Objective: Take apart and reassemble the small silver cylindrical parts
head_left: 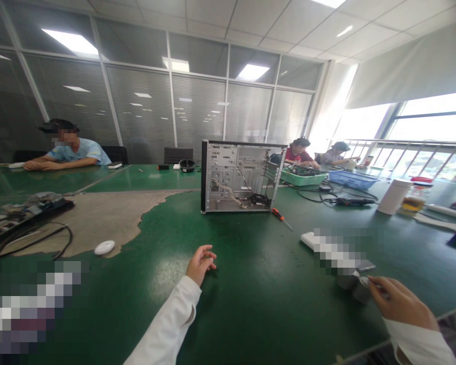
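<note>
My left hand (202, 265) hovers over or rests on the green tabletop, fingers loosely bent and apart, holding nothing. In front of it stands an open computer case (243, 177), its side panel off and cables and a black fan inside. At the right, my right hand (403, 301) has thumb and fingers closed at a small grey object (361, 290) with a pale rounded top; its kind is unclear. Just beyond lies a long white box (308, 240), partly blurred out. An orange-handled screwdriver (278, 215) lies by the case's lower right corner.
A white round lid-like object (105, 247) and circuit boards with cables (30, 210) are at left. Green (304, 178) and blue baskets (352, 180), a white cup (394, 196) and a red-lidded jar (417, 194) stand at right. Several people sit around the table.
</note>
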`<move>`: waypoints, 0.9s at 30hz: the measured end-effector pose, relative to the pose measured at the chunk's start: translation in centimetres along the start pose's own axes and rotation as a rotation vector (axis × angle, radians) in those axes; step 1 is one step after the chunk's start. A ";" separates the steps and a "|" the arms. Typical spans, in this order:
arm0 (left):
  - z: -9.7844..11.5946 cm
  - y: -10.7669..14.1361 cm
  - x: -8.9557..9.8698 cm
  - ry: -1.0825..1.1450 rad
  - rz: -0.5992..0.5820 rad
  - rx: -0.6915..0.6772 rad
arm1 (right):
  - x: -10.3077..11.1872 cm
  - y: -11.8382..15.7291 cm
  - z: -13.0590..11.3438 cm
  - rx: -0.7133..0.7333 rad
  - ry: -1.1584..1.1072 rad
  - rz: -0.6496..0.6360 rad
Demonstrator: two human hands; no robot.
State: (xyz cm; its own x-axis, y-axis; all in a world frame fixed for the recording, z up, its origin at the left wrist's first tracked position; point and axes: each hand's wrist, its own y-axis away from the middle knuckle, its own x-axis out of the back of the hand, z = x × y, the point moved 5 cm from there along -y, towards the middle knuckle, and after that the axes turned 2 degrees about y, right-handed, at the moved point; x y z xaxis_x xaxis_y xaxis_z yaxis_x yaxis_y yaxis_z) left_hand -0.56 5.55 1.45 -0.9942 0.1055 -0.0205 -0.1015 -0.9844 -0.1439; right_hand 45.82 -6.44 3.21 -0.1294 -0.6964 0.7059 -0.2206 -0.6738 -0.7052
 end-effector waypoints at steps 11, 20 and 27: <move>0.3 0.1 -0.1 -0.003 -0.004 -0.005 | -0.2 1.6 -0.1 0.006 0.004 -0.029; 0.2 0.2 -0.2 0.018 -0.013 -0.005 | -2.9 -1.3 -0.7 0.188 0.105 -0.333; 0.2 0.1 -0.1 0.018 -0.007 -0.005 | -6.0 -4.2 -0.1 0.279 0.105 -0.644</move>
State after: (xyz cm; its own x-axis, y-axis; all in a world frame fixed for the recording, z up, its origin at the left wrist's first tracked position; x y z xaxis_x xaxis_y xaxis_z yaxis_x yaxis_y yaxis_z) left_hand -0.50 5.41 1.66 -0.9927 0.1150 -0.0378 -0.1082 -0.9830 -0.1486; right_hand 47.46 0.62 1.93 -0.1518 -0.1201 0.9811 -0.0301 -0.9916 -0.1261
